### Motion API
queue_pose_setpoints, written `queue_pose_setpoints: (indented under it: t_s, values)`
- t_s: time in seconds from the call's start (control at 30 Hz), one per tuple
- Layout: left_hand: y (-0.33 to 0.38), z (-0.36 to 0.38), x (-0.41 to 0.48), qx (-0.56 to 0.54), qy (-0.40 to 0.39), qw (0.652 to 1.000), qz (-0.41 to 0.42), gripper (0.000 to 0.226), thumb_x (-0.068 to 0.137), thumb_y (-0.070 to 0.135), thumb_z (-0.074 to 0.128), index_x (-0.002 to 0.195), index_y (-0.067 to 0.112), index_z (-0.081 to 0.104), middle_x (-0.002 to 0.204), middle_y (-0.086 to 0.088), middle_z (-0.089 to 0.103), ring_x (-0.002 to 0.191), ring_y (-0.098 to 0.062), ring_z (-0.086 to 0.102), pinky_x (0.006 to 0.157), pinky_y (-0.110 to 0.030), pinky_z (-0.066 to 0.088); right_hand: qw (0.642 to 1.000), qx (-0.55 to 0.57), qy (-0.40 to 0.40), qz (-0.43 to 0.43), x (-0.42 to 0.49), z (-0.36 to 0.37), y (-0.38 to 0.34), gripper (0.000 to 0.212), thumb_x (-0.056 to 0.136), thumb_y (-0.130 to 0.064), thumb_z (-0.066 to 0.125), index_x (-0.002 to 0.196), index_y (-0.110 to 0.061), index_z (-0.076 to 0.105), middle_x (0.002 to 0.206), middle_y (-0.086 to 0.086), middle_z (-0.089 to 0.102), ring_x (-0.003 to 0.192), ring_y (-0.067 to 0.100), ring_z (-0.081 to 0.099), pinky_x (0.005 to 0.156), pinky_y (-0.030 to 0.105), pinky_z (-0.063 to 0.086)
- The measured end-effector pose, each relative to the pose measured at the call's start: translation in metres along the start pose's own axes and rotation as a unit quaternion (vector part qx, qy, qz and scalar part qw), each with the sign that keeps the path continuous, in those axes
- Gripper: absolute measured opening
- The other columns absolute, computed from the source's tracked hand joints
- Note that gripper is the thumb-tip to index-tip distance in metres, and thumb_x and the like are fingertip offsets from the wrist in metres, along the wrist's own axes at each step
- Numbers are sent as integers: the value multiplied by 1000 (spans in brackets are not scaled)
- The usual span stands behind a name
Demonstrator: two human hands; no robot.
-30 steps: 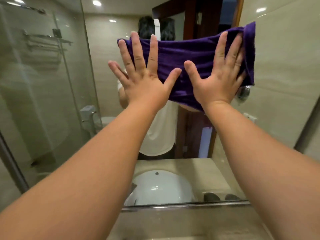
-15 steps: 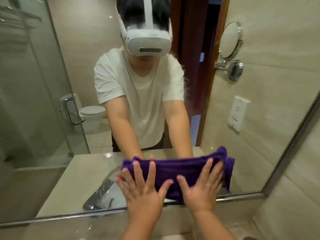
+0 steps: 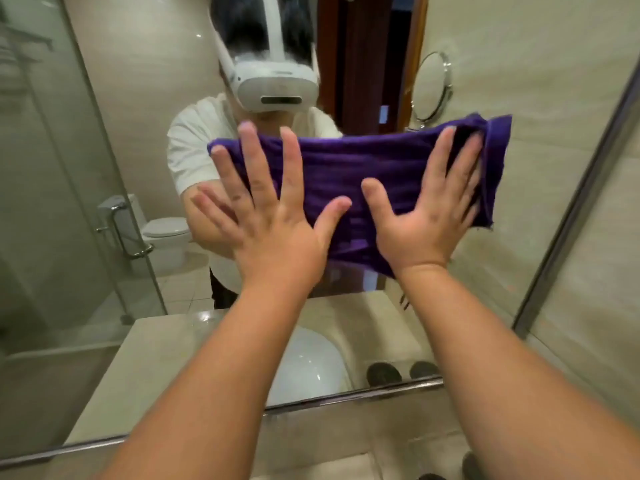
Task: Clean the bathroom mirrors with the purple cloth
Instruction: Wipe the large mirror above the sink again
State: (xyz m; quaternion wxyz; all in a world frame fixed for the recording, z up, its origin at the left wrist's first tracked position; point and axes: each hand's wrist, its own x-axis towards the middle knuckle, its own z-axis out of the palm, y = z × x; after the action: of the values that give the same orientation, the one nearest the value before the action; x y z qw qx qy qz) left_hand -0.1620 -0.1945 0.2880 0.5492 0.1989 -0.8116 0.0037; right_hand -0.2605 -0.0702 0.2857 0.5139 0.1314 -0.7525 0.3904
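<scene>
Pressed flat against the large wall mirror (image 3: 114, 161), mid-frame: a folded purple terry cloth (image 3: 349, 164). Left hand (image 3: 277, 233) on its left end, fingers straight and splayed wide. Right hand (image 3: 426, 223) on its right end, likewise spread, gripping nothing. Hands apart, thumbs near each other.

The person wears a white strapped headset (image 3: 277, 88), white short-sleeved T-shirt (image 3: 194, 143) and dark trousers (image 3: 221, 292).

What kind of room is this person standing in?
Almost certainly a bathroom. The wall mirror reflects a toilet, a glass shower screen and a white washbasin sunk into the counter.
</scene>
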Motion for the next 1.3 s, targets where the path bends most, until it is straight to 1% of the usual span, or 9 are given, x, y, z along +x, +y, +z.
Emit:
queue_pose_setpoints:
  t_s: [0.13, 0.3, 0.43, 0.6, 0.73, 0.83, 1.03, 1.13, 1.3]
  values:
    - [39, -27, 74, 16, 18, 999, 33, 92, 90, 81, 22, 159, 24, 4, 165, -19, 3, 150, -45, 0, 114, -70, -4, 998, -15, 50, -36, 89, -14, -10, 103, 83, -89, 37, 159, -20, 24, 166, 12, 18, 152, 31, 17, 117, 56, 19]
    - [54, -10, 60, 13, 30, 999, 39, 92, 90, 80, 24, 159, 22, 8, 165, -20, 9, 150, -45, 6, 114, -70, 0, 996, -31, 63, -63, 90, -13, 19, 100, 85, -86, 38, 159, -20, 23, 166, 13, 19, 152, 32, 19, 117, 54, 18]
    - [66, 37, -22, -2, -4, 997, 76, 95, 88, 79, 36, 159, 23, 7, 164, -16, 6, 149, -41, 1, 115, -69, 1, 998, -49, 13, -34, 22, -12, 90, 102, 85, -85, 38, 159, -18, 17, 166, 16, 14, 152, 34, 17, 116, 51, 21]
    - [80, 105, -155, -11, -65, 995, 71, 94, 91, 72, 42, 158, 28, -7, 161, -7, -30, 147, -34, -29, 116, -65, -9, 994, -63, -85, 33, -88, -11, 185, 110, 83, -86, 29, 159, -9, 9, 165, 25, 5, 150, 42, 12, 118, 52, 16]
    - [82, 141, -242, 7, -80, 994, 76, 92, 91, 67, 42, 158, 27, -6, 162, -9, -29, 147, -36, -28, 116, -63, -11, 988, -65, -135, 47, -157, -9, 244, 111, 86, -85, 26, 156, -1, 8, 160, 36, 6, 149, 43, 10, 121, 34, 1]
    - [83, 155, -279, 21, -93, 992, 82, 92, 92, 65, 42, 158, 27, -9, 161, -9, -32, 146, -36, -30, 116, -62, -13, 982, -76, -163, 65, -192, -8, 269, 110, 86, -85, 23, 153, 2, 6, 156, 41, 8, 146, 46, 12, 119, 46, 11]
    - [78, 160, -290, 12, -114, 989, 91, 90, 94, 63, 43, 158, 28, -8, 161, -8, -30, 146, -35, -29, 117, -59, -14, 981, -77, -165, 61, -202, -8, 274, 108, 89, -82, 23, 151, 4, 6, 153, 45, 10, 144, 44, 12, 118, 41, 10]
    - [71, 142, -288, 17, -158, 983, 96, 89, 95, 54, 50, 158, 27, -6, 163, -6, -27, 148, -33, -26, 118, -60, -8, 977, -65, -178, 103, -208, -10, 263, 114, 87, -83, 22, 153, 8, 6, 157, 41, 4, 147, 47, 9, 119, 47, 9]
    - [61, 82, -282, -1, -289, 957, -16, 108, 75, 33, 79, 158, 32, 10, 165, -3, -18, 151, -33, -15, 115, -67, -4, 968, -40, -201, 147, -217, -8, 231, 114, 86, -78, 33, 154, 7, 2, 159, 38, -4, 149, 47, 2, 121, 48, 1]
